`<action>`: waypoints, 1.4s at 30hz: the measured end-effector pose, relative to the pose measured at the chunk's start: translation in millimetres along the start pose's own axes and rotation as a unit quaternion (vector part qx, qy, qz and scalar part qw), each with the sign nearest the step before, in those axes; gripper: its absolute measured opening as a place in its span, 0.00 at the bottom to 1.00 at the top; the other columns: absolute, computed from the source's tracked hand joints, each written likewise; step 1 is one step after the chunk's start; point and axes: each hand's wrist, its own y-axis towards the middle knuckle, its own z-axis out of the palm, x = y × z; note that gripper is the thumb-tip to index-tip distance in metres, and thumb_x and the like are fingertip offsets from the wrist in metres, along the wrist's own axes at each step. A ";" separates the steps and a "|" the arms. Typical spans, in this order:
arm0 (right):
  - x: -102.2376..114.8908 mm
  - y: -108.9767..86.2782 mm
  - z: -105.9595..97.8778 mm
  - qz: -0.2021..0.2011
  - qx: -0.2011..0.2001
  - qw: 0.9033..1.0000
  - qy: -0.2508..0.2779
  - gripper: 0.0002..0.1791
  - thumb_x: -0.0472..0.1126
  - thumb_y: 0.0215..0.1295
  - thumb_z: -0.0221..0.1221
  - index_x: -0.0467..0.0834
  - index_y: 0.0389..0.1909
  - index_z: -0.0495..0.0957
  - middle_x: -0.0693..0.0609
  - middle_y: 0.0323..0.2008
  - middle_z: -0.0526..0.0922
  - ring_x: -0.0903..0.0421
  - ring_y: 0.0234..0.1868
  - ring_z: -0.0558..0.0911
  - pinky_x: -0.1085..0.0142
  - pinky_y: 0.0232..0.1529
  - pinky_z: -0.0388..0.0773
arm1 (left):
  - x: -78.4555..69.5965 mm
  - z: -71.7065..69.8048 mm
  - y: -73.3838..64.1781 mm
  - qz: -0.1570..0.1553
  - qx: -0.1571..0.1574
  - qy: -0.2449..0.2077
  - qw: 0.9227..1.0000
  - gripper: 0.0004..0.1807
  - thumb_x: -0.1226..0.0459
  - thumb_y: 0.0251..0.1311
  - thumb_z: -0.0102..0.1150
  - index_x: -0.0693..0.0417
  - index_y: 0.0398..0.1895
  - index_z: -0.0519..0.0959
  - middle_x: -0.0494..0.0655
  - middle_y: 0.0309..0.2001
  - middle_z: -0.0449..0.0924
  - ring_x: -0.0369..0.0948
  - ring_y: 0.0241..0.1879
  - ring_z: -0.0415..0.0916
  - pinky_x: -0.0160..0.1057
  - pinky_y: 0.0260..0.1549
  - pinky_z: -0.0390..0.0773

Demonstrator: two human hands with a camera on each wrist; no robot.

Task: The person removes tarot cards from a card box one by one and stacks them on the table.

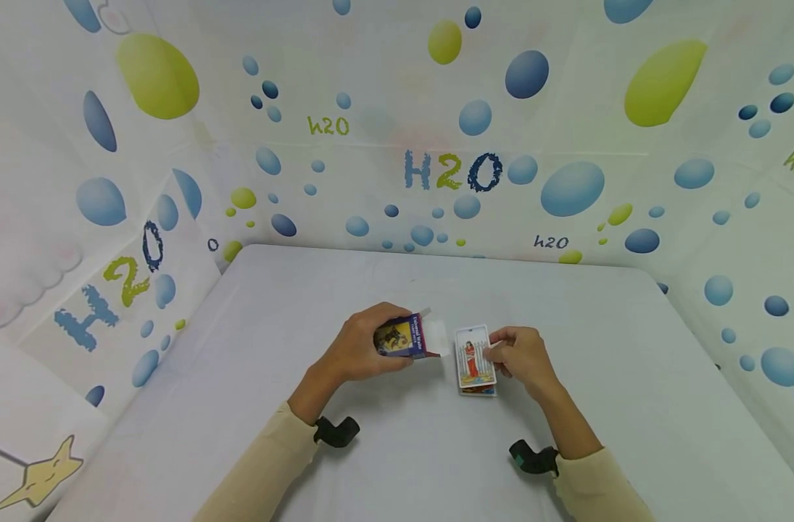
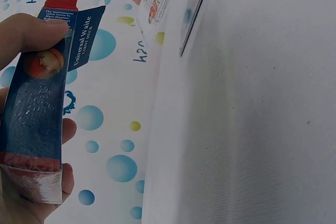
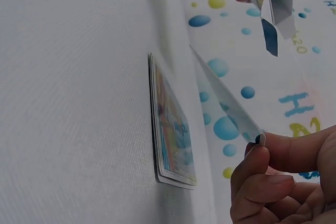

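Observation:
My left hand (image 1: 357,346) grips a dark blue tarot card box (image 1: 397,338) from the side, thumb on its narrow face. "Universal Waite Tarot Deck" is printed on a flap in the left wrist view, where the end of the box (image 2: 34,108) is unfolded, with a red flap at the top. Between thumb and fingers, my right hand (image 1: 526,360) pinches one tarot card (image 1: 470,357) by its edge, showing a figure in red. Tilted, that card is held above a thin stack of cards (image 3: 176,129) lying face up on the table, mostly covering it in the head view.
A white cloth covers the table (image 1: 383,449). Behind it and along both sides hang white sheets (image 1: 383,87) with blue and green spots and "H2O" lettering. Black wrist cameras (image 1: 336,432) sit at both cuffs.

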 end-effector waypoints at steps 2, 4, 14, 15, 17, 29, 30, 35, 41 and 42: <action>-1.0 0.9 -0.3 0.011 0.000 1.000 -0.002 0.14 0.32 0.61 0.63 0.31 0.46 0.79 0.48 0.21 0.79 0.55 0.20 0.73 0.65 0.20 0.71 | -0.2 -0.2 0.1 -0.001 0.001 -0.001 1.000 0.38 0.57 0.43 0.81 0.49 0.62 0.77 0.40 0.56 0.81 0.38 0.52 0.77 0.43 0.52 0.81; -1.4 1.5 -0.4 0.024 -0.002 1.000 -0.006 0.14 0.31 0.61 0.63 0.31 0.47 0.79 0.47 0.21 0.80 0.55 0.19 0.73 0.66 0.20 0.71 | -0.6 -0.4 -0.1 -0.002 0.001 -0.001 1.000 0.38 0.57 0.43 0.81 0.49 0.62 0.77 0.40 0.55 0.81 0.38 0.52 0.77 0.43 0.52 0.81; -2.2 3.1 4.3 0.053 -0.008 0.998 -0.024 0.14 0.32 0.61 0.64 0.33 0.47 0.79 0.47 0.22 0.80 0.55 0.20 0.74 0.67 0.20 0.71 | -0.2 -0.2 -0.2 0.001 -0.001 -0.007 1.000 0.38 0.57 0.43 0.81 0.49 0.62 0.77 0.40 0.55 0.81 0.38 0.52 0.77 0.43 0.51 0.81; -2.7 3.3 4.9 0.054 -0.007 0.998 -0.024 0.14 0.32 0.61 0.65 0.33 0.47 0.79 0.47 0.22 0.80 0.55 0.20 0.74 0.66 0.20 0.71 | -0.2 -0.1 -0.1 0.000 0.000 -0.008 1.000 0.38 0.57 0.43 0.81 0.49 0.62 0.77 0.40 0.55 0.81 0.38 0.52 0.77 0.43 0.51 0.81; -4.2 4.1 6.0 0.052 -0.008 0.998 -0.026 0.14 0.32 0.60 0.64 0.32 0.47 0.79 0.47 0.22 0.80 0.55 0.19 0.73 0.66 0.20 0.71 | -0.6 -0.1 0.0 0.001 0.000 -0.008 1.000 0.38 0.57 0.44 0.81 0.49 0.62 0.77 0.40 0.55 0.81 0.38 0.52 0.77 0.43 0.51 0.81; -13.4 9.0 9.2 0.065 -0.017 0.996 -0.057 0.14 0.33 0.58 0.67 0.33 0.45 0.80 0.47 0.24 0.83 0.55 0.20 0.76 0.65 0.20 0.72 | -1.6 -0.1 1.1 0.000 0.000 -0.009 1.000 0.38 0.57 0.44 0.81 0.49 0.62 0.77 0.40 0.56 0.81 0.38 0.53 0.77 0.42 0.52 0.81; -13.6 9.2 9.4 0.067 -0.019 0.996 -0.063 0.14 0.33 0.58 0.67 0.34 0.44 0.81 0.47 0.25 0.83 0.55 0.20 0.76 0.65 0.20 0.72 | -2.0 -0.3 1.1 0.000 0.000 -0.008 1.000 0.38 0.57 0.44 0.81 0.49 0.62 0.77 0.41 0.56 0.81 0.38 0.53 0.77 0.42 0.52 0.81; -13.9 8.5 9.6 0.061 -0.022 0.994 -0.092 0.14 0.34 0.57 0.69 0.33 0.43 0.81 0.46 0.27 0.84 0.55 0.21 0.78 0.66 0.21 0.74 | -3.4 -0.8 1.1 0.000 0.001 -0.009 1.000 0.38 0.57 0.43 0.81 0.50 0.62 0.77 0.41 0.56 0.81 0.38 0.52 0.77 0.42 0.52 0.82; -15.6 8.7 10.0 0.050 -0.025 0.992 -0.110 0.16 0.33 0.55 0.70 0.32 0.43 0.80 0.44 0.29 0.85 0.55 0.22 0.80 0.67 0.22 0.77 | -3.3 0.0 1.1 0.002 0.000 -0.009 1.000 0.38 0.57 0.43 0.81 0.49 0.62 0.77 0.41 0.56 0.81 0.38 0.52 0.77 0.42 0.52 0.82; -15.9 8.7 10.1 0.049 -0.025 0.992 -0.113 0.16 0.33 0.54 0.71 0.32 0.43 0.80 0.44 0.29 0.85 0.55 0.22 0.80 0.67 0.22 0.77 | -3.3 0.0 1.1 0.002 0.000 -0.009 1.000 0.38 0.57 0.43 0.81 0.49 0.62 0.77 0.41 0.56 0.81 0.38 0.52 0.77 0.42 0.52 0.82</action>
